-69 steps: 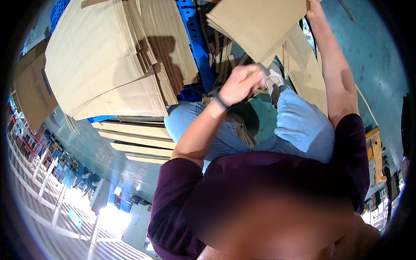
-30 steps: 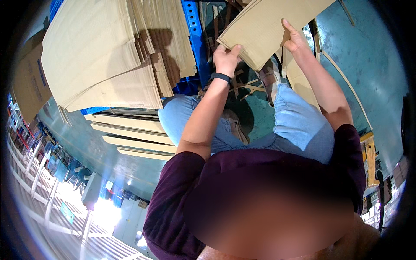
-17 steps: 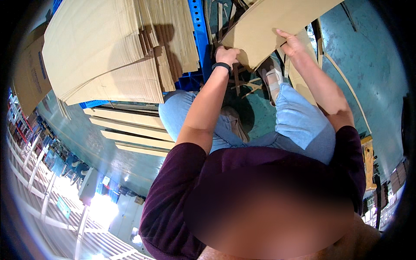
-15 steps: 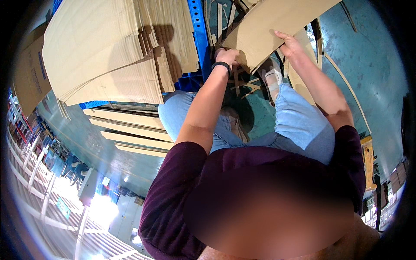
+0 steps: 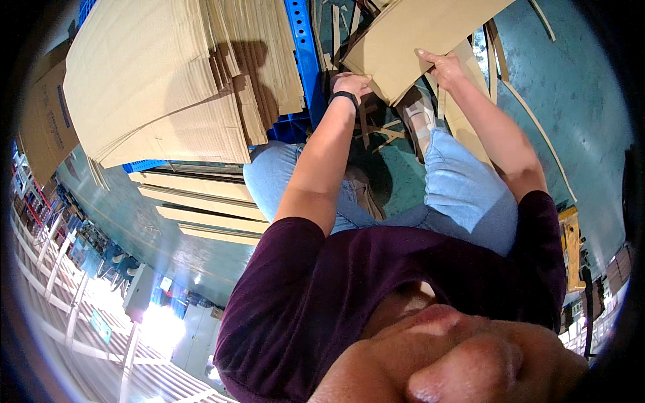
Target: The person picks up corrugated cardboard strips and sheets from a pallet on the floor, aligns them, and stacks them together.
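A flat tan cardboard sheet (image 5: 423,41) is held up in front of me, slanting from lower left to upper right. My left hand (image 5: 351,86), with a dark band at the wrist, is closed at the sheet's left edge, near its lower corner. On the near edge, my right hand (image 5: 445,70) grips the sheet with the thumb on top and the other fingers partly hidden beneath. Both hands are above my shoes and the green floor. The far end of the sheet runs out of the picture.
A tall stack of cardboard sheets (image 5: 148,74) rests on a blue pallet (image 5: 306,50) at my left. Narrow cardboard pieces (image 5: 201,195) lie nearer me. Loose cardboard strips (image 5: 537,131) litter the green floor (image 5: 571,87) around my feet. A yellow object (image 5: 571,248) stands at the right.
The cardboard sheet has shifted slightly to the left, and its near corner sits a little farther from me. Both hands keep their grip.
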Available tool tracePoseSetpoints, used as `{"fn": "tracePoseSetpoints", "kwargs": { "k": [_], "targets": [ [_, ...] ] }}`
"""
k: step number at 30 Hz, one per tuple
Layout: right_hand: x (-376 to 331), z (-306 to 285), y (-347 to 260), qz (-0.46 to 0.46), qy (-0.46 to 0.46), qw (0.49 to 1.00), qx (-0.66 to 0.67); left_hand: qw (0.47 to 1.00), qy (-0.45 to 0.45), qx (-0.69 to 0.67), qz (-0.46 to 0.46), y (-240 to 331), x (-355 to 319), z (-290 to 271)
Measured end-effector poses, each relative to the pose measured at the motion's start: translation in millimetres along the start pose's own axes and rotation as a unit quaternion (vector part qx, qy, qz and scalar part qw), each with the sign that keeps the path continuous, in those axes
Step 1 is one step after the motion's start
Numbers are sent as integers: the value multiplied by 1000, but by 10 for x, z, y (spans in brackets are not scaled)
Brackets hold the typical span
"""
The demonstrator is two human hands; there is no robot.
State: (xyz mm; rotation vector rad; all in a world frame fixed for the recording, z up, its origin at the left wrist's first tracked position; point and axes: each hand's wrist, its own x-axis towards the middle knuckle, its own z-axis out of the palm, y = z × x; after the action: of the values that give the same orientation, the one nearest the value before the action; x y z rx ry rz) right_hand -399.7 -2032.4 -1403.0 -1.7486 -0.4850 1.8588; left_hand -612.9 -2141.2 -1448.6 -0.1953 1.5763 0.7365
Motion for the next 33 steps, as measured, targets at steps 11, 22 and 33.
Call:
{"fn": "tracePoseSetpoints", "kwargs": {
  "k": [11, 22, 33],
  "targets": [
    [271, -166, -172, -115, -69, 987, 91, 990, -49, -73, 112, 391, -450, 298],
    [46, -66, -874, -65, -171, 961, 209, 864, -327, -202, 326, 1026, -1220, 519],
    [290, -482, -833, -82, -138, 974, 157, 798, -329, 438, 250, 780, -1604, -396]
  ]
}}
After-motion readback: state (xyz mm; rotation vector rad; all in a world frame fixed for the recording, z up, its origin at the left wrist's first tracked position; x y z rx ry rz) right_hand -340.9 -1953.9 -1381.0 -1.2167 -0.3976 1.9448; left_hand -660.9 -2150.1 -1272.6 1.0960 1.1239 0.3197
